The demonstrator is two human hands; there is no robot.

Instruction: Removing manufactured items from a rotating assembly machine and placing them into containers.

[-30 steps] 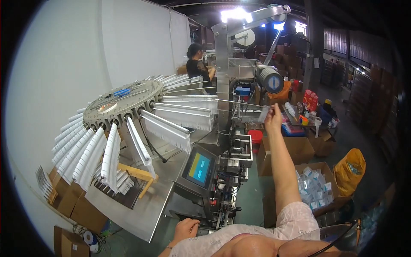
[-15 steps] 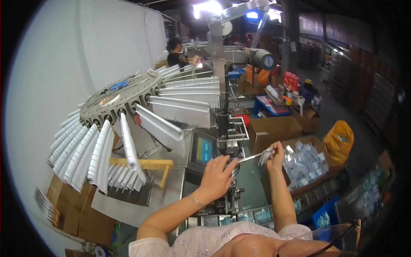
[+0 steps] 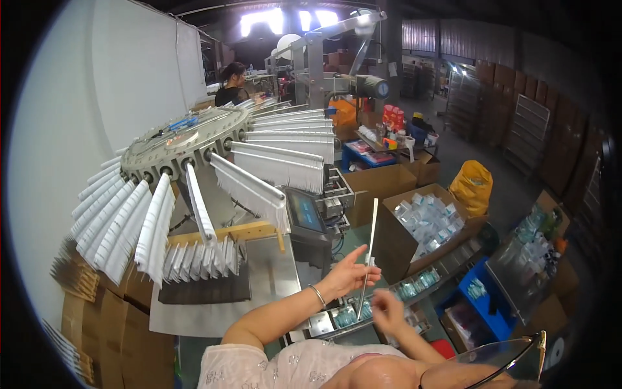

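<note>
A long thin metal rod [image 3: 374,227] stands nearly upright in my left hand [image 3: 350,275], above the conveyor. My left thumb and fingers close on its middle, where a small white piece [image 3: 370,260] sits. A band circles that wrist. Just right of the rod's lower part is my right hand [image 3: 391,314], low over the conveyor; its fingers are blurred, and whatever they may hold cannot be made out. Under both hands runs a conveyor with pockets [image 3: 322,324] that carry small teal-and-clear packets [image 3: 345,318].
On my left stands a round carousel [image 3: 146,152] with many white sheet-laden arms [image 3: 152,220]. A control screen [image 3: 304,211] faces the conveyor. To the right are a cardboard box [image 3: 424,264] of clear packets [image 3: 431,223], a yellow bag [image 3: 472,188] and a blue bin [image 3: 468,301]. A co-worker [image 3: 231,84] is far back.
The rod has swung from slanting to nearly upright, now in my left hand. My right hand, which was pinching white strips at the rod's end, has dropped toward the conveyor. The view has shifted.
</note>
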